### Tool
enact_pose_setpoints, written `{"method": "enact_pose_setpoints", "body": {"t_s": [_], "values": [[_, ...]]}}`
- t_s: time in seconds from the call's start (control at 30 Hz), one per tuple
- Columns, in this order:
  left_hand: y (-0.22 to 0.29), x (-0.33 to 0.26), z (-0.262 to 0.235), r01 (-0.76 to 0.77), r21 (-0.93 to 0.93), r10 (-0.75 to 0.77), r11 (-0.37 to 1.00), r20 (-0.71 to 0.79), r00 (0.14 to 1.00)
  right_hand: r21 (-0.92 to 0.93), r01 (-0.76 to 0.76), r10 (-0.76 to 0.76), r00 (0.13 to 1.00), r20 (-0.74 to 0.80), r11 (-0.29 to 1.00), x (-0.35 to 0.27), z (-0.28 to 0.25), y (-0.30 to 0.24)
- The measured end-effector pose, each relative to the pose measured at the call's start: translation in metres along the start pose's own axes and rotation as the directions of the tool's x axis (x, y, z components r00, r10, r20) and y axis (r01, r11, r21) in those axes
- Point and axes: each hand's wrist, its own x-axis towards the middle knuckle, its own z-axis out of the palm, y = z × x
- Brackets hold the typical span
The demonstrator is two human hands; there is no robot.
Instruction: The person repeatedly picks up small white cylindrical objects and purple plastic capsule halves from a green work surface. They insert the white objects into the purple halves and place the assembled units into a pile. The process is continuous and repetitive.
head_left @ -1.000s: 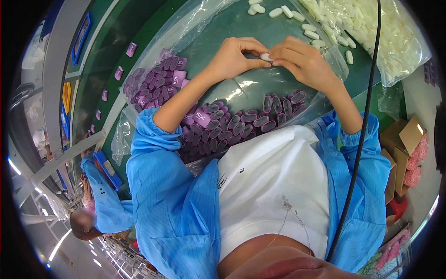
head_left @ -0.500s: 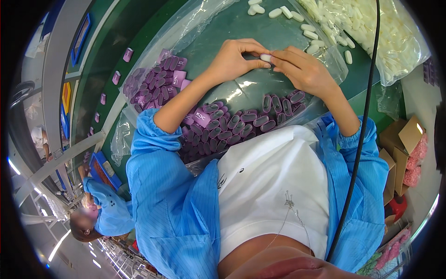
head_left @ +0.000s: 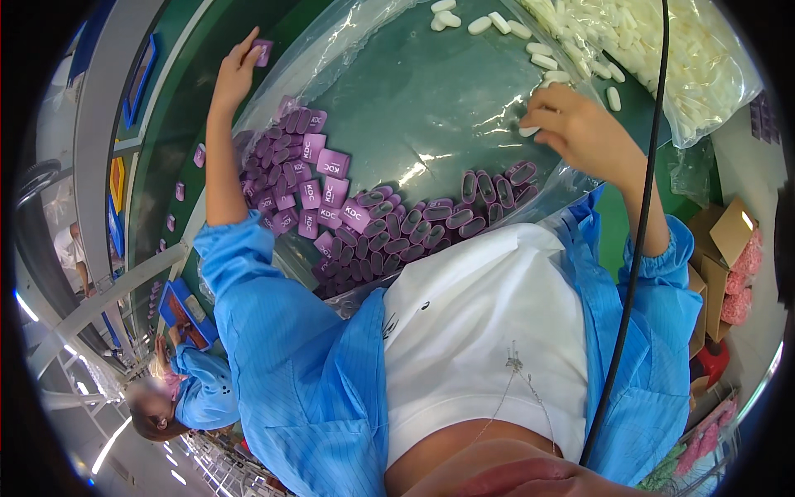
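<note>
While hands have parted | left hand [head_left: 234, 76] holds purple case [head_left: 262, 51] out

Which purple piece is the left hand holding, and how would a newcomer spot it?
Start at the big heap of purple pieces on clear plastic over the green table. Follow the left arm up and away from the heap to the left hand. The held piece sits alone at its fingertips, over the conveyor, apart from every other piece.

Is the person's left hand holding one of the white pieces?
No, the left hand holds a purple piece out over the green belt; the right hand touches a white piece.
</note>
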Motion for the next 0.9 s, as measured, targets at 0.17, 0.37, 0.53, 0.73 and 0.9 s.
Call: {"method": "enact_pose_setpoints", "body": {"t_s": [0.17,0.37,0.53,0.73,0.9], "values": [[-0.055,0.009,0.018,-0.097,0.551,0.176,0.829,-0.092,0.980,-0.089,0.031,-0.035,0.999,-0.035,0.996,-0.009,0.023,0.007],[0.244,-0.049,0.062,-0.427,-0.106,0.430,0.898,0.010,0.903,-0.064,0.006,-0.021,0.974,-0.224,0.998,-0.017,0.046,0.007],[0.336,-0.104,0.103,-0.332,-0.380,0.480,0.863,0.416,0.772,0.100,-0.057,0.087,0.940,-0.329,0.993,-0.019,0.052,0.015],[0.331,-0.087,0.116,-0.394,-0.370,0.518,0.841,0.347,0.782,0.238,-0.143,0.239,0.863,-0.445,0.961,-0.030,0.033,-0.008],[0.308,-0.053,0.124,-0.449,-0.393,0.550,0.803,0.198,0.811,0.211,-0.054,0.155,0.853,-0.499,0.976,-0.016,0.031,-0.023]]}}
